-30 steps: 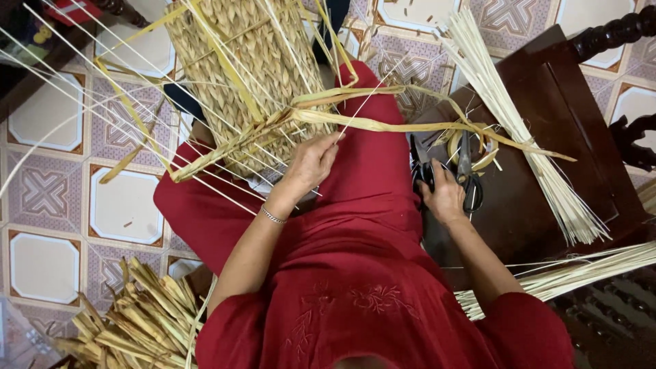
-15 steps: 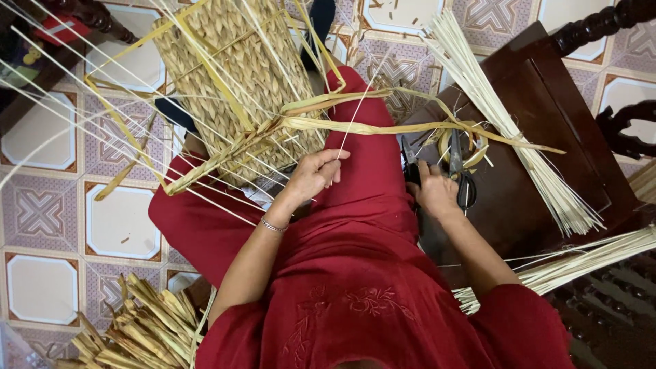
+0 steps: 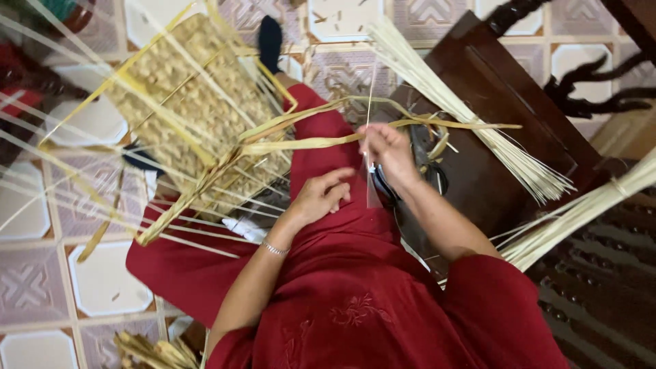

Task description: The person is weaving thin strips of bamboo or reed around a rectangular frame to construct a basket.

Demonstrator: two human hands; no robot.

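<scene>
Straw-coloured basket (image 3: 198, 116) lies on my lap at the upper left of the frame. My right hand (image 3: 386, 152) pinches a thin strip (image 3: 370, 102), holding it up straight. My left hand (image 3: 321, 195) rests loose and holds nothing, near the long flat strands (image 3: 307, 142).

A dark wooden table (image 3: 519, 89) stands at upper right. A bundle of pale straight reeds (image 3: 471, 113) lies across it; a second tied bundle (image 3: 588, 205) lies at the right edge. The floor is patterned tile (image 3: 41, 205). Dried leaf scraps (image 3: 154, 352) lie at the bottom edge.
</scene>
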